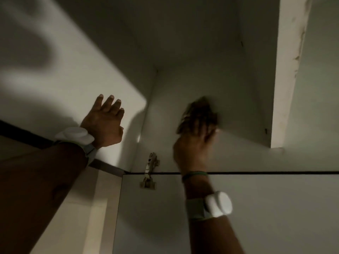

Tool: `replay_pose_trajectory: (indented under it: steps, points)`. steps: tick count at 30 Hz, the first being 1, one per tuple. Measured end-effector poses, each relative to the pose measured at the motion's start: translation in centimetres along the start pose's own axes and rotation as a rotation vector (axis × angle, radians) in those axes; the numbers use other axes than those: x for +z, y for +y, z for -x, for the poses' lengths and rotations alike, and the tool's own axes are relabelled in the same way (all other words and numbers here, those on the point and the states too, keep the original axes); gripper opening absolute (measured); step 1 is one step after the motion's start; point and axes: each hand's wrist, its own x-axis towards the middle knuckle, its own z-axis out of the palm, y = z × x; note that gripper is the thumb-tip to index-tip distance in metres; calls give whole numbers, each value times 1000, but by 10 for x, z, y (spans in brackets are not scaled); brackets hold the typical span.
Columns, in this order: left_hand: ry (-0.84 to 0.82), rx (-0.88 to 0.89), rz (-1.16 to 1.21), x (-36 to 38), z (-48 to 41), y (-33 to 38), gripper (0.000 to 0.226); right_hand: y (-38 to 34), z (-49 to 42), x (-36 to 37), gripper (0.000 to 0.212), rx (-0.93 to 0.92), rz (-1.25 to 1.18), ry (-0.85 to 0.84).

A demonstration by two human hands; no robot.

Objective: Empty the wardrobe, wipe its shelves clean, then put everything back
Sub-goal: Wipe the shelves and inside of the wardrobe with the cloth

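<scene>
I look up into a dim white wardrobe compartment (192, 57). My right hand (194, 143) is raised inside it and grips a dark crumpled cloth (199, 112), pressed against the white inner panel; the cloth and fingers are blurred. My left hand (103, 123) lies flat with fingers spread on the white panel (60, 74) at the compartment's left. Both wrists carry white bands. No clothes or other contents show in this compartment.
A metal door hinge (150, 170) sits at the lower front edge, between my arms. A white vertical divider (288, 74) with a scuffed edge bounds the compartment on the right. A dark seam (275, 172) runs across below my right hand.
</scene>
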Motion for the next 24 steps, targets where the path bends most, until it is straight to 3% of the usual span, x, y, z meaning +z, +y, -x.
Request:
replay_pose_trajectory:
  steps: [4,6,8,10,13,17,18,20,24]
  points:
    - [90,127,83,5,3,-2,50,-68,39,41,69,-291,-125,-210]
    - [123,150,164,9,2,-4,49,-61,35,34,69,-322,-147,-156]
    - [112,138,223,13,2,-8,53,-23,28,12,74,-241,-110,-77]
    - [121,132,254,14,1,-10,54,27,28,-21,83,-9,-2,-13]
    - [145,121,259,10,-1,-6,52,67,53,-48,78,153,32,119]
    - [144,113,296,10,5,-6,53,-4,104,0,76,-370,14,-51]
    - [132,114,308,11,6,-6,55,-14,106,8,76,-417,-12,-79]
    - [113,111,325,11,4,-6,56,-1,86,-2,77,-304,-23,-33]
    - [109,88,334,11,4,-5,53,65,61,-34,73,187,32,152]
